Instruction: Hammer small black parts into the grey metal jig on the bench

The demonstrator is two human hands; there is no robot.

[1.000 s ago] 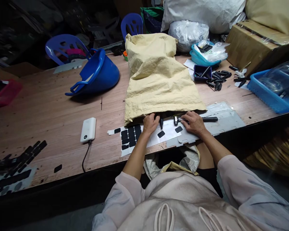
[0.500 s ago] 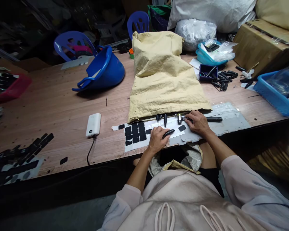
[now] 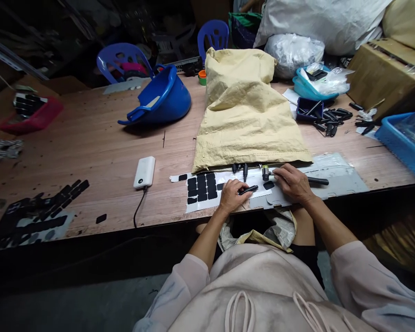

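My left hand (image 3: 232,196) rests at the table's front edge, its fingers closed on a slim black pen-shaped piece (image 3: 251,189). My right hand (image 3: 293,182) is closed round the handle of a hammer (image 3: 265,172) lying crosswise. The hammer's head points left, and its black handle end sticks out to the right of the hand. Between the hands a black rounded patch (image 3: 269,185) lies on a white sheet. More black patches (image 3: 202,186) sit in rows left of my left hand. A few black pieces (image 3: 245,172) lie by the bag's near edge.
A large tan bag (image 3: 252,115) lies just beyond my hands. On the left are a white power bank (image 3: 144,172) with a cable and a tipped blue basin (image 3: 173,97). To the right stand a small dark tray (image 3: 309,110), loose black pieces and a blue basket (image 3: 406,150).
The whole view has shifted, so things appear farther right and slightly rotated. Both hands keep their holds, with little movement relative to the table.
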